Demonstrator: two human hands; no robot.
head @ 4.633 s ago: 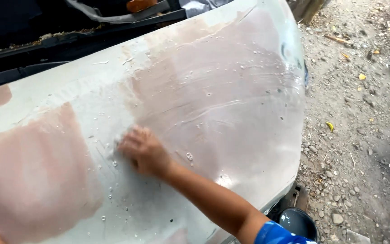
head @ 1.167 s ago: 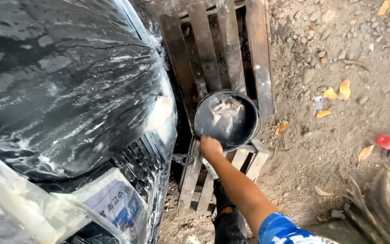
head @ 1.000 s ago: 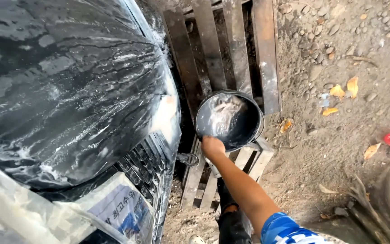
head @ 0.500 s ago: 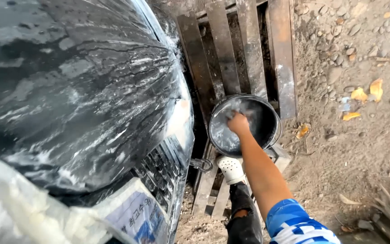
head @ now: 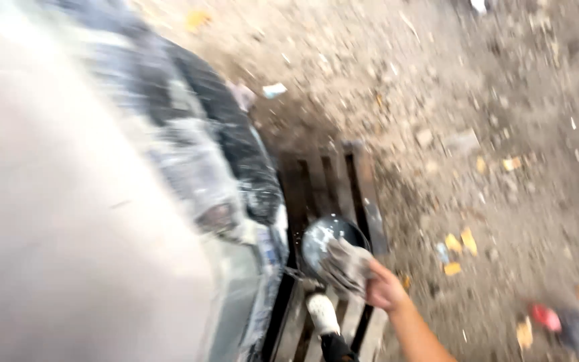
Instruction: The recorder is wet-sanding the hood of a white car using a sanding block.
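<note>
The picture is blurred by head motion. My right hand [head: 384, 288] holds a wet grey sheet, likely sandpaper or a cloth [head: 345, 267], lifted just above and beside a round dark bucket [head: 323, 236] with pale water in it. The bucket stands on a wooden pallet [head: 351, 175] by the front corner of a car. The car's pale sanded bonnet [head: 68, 221] fills the left; its dark wet bumper and headlight [head: 216, 167] lie between bonnet and bucket. My left hand is out of view.
My shoe [head: 322, 314] rests on the pallet below the bucket. Stony dirt ground with yellow leaves [head: 460, 245] spreads to the right. A red and dark object [head: 557, 322] lies at the lower right, a scrap of litter [head: 275, 89] further up.
My right hand was down in the bucket; it has now come out holding the wet grey sheet. The view has swung up and left, so the bonnet fills the left side.
</note>
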